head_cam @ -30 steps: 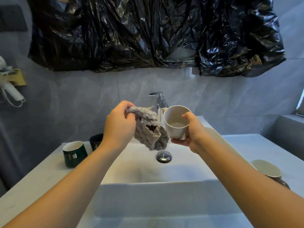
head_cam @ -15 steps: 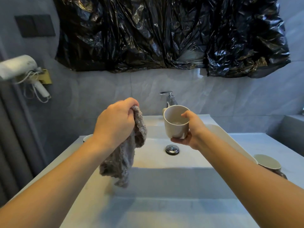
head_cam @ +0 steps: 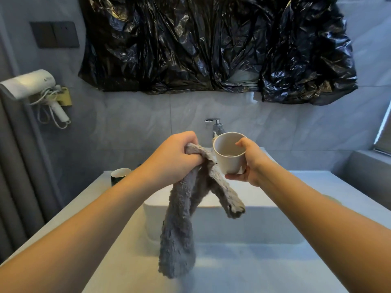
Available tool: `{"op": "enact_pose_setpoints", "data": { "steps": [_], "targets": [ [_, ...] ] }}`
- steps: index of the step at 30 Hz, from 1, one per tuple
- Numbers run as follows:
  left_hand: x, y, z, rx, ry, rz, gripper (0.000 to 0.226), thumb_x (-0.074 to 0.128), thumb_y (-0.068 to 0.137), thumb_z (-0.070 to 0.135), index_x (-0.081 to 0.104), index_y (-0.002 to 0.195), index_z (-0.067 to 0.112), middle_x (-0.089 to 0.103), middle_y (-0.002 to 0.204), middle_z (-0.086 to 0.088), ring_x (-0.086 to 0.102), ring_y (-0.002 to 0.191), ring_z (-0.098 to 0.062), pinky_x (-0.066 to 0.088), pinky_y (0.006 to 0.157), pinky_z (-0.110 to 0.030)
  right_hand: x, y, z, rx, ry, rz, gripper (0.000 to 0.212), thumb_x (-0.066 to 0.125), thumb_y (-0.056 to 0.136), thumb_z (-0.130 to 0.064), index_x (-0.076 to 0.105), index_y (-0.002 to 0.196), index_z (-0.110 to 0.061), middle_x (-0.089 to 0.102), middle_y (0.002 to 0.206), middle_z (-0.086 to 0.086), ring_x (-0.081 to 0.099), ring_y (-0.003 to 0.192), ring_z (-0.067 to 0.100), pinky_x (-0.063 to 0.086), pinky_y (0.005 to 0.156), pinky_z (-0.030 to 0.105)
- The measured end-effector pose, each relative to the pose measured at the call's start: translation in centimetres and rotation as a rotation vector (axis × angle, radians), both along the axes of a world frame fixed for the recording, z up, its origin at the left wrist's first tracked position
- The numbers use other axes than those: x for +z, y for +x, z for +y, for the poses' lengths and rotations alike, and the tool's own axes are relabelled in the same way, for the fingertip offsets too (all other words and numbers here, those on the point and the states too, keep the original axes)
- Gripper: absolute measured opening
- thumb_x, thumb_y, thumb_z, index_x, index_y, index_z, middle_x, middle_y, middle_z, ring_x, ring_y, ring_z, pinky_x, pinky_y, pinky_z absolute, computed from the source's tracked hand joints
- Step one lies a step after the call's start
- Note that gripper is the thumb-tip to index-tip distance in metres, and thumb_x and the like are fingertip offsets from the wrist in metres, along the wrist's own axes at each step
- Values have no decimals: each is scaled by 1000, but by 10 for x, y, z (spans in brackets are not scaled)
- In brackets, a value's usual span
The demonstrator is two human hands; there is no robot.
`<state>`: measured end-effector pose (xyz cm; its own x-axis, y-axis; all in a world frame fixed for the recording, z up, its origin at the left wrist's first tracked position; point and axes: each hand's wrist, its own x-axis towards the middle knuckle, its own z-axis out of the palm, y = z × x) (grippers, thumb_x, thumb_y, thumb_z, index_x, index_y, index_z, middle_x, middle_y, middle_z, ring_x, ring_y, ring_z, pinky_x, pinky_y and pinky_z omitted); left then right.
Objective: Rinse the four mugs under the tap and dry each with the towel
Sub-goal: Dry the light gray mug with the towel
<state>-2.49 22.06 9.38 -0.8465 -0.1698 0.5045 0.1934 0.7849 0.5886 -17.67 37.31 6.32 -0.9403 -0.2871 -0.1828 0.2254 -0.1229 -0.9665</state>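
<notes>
Head view — green mug (head_cam: 119,175) behind L forearm

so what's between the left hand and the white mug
In the head view, only a fold of the grey towel that the left hand grips lies before the white mug.

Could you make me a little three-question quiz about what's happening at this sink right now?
1. True or false: the left hand grips the grey towel.
2. What does the right hand hold? A) the beige mug B) the hair dryer C) the tap
3. Fill in: the dark green mug stands on the counter, on the person's ____ side.

Key: 1 true; 2 A; 3 left.
</notes>
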Motion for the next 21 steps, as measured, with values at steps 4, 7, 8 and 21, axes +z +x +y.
{"op": "enact_pose_setpoints", "data": {
  "steps": [4, 7, 8, 21],
  "targets": [
    [-14, 4, 7, 115, -738, 343, 21, 59, 82, 2, 55, 90, 21, 48, 75, 1, 44, 52, -28, 32, 44, -31, 7, 7, 10, 4, 29, 15, 27, 53, 92, -38, 53, 114, -23, 56, 101, 8, 59, 89, 30, 59, 73, 52],
    [-35, -7, -6, 206, -1050, 387, 20, 60, 70, -2, 59, 82, 13, 47, 71, -7, 41, 45, -26, 25, 41, -29, 11, 13, 16, -10, 37, 21, 31, 52, 92, -39, 51, 118, -23, 56, 101, 7, 59, 87, 29, 59, 74, 52],
    [-40, -8, -6, 283, -1031, 290, 20, 63, 66, -2, 57, 77, 14, 49, 68, -7, 45, 43, -25, 27, 41, -28, 11, 14, 18, -14, 35, 19, 30, 52, 93, -39, 51, 118, -23, 56, 101, 7, 58, 87, 30, 59, 74, 52],
    [-32, -46, 31, 167, 1169, -154, 28, 53, 95, 34, 60, 76, 15, 63, 58, -4, 60, 52, -19, 41, 55, -25, -32, -8, 20, -14, 54, 76, 5, 56, 94, -31, 55, 94, -26, 53, 107, 10, 58, 93, 32, 59, 80, 56]
  ]
}}
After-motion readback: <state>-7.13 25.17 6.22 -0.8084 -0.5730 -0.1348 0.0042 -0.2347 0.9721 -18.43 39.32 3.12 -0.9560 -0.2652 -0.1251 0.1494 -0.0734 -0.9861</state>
